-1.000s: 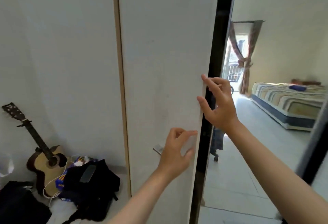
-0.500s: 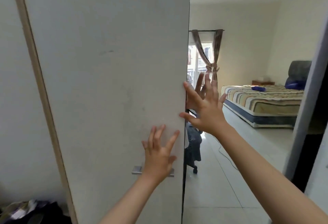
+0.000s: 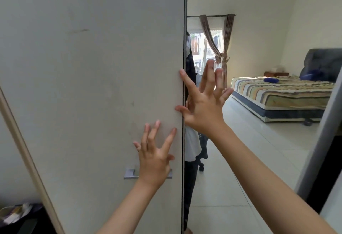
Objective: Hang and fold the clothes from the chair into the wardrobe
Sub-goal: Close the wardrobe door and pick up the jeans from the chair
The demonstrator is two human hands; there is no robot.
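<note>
At the door edge: right hand [image 3: 201, 107] was spread wide, thumb and forefinger on the wardrobe door [image 3: 92, 85] rim
Left hand [image 3: 154, 157]: fingers splayed flat on the panel, just above the metal handle [image 3: 129, 174]
Room to move: bare tiled floor [image 3: 240, 159] beside the striped bed [image 3: 281, 93]
Writing: none readable
Clothes: couldn't tell where they were

The wardrobe door [image 3: 92, 85] is matt, faintly scuffed off-white laminate with a brushed metal handle [image 3: 129, 173], beside a glossy mirror [image 3: 259, 159] reflecting glossy floor tiles.
</note>
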